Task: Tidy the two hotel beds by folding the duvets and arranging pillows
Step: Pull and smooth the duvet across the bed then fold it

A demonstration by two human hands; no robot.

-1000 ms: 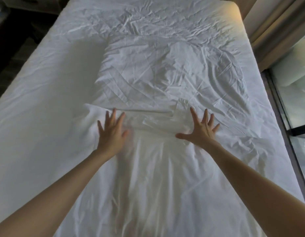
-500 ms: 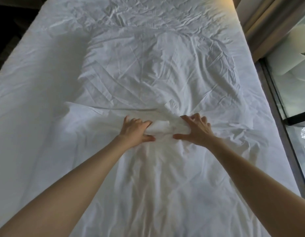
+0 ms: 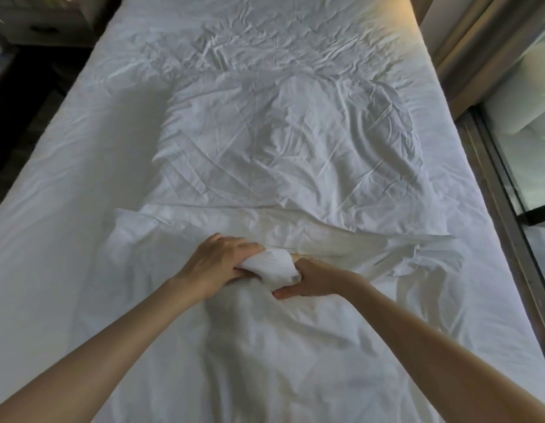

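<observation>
A white duvet lies along the middle of the bed, its near part stretching toward me. Its far part forms a wrinkled, puffy rectangle further up the bed. My left hand and my right hand are close together at the fold line, both gripping one bunched wad of the duvet's fabric between them. The fabric is lifted slightly off the bed there. No pillow shows.
The white bed sheet covers the mattress on both sides of the duvet. A dark floor and a pale cabinet lie at the upper left. A window frame and a curtain run along the right.
My hands were spread flat and apart on the duvet; they have come together and closed on a bunch of its fabric, pulling it up.
</observation>
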